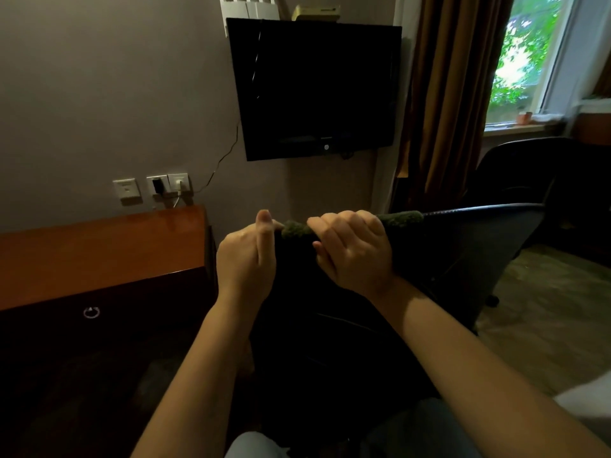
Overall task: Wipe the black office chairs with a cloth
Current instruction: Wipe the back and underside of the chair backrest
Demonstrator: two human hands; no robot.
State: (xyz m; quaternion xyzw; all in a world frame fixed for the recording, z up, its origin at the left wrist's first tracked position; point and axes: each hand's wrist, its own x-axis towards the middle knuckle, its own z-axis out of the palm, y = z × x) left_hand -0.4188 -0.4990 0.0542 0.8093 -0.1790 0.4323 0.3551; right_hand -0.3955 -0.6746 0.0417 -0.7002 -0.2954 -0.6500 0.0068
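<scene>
Nubby green cloth (pixel 297 229) over matt black mesh chair (pixel 463 246); glossy reddish wood desk (pixel 99 246); glossy black television (pixel 314 87).

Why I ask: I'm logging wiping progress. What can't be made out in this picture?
Head view:
- Cloth: its middle lies under the grip of the right hand; how far it hangs is lost against the dark chair.
- Left hand: its fingertips are hidden, so whether it holds cloth or chair is unclear.
- Seat and base: lost in shadow below the arms.
- Second chair: dark, its lower part behind the first.
</scene>
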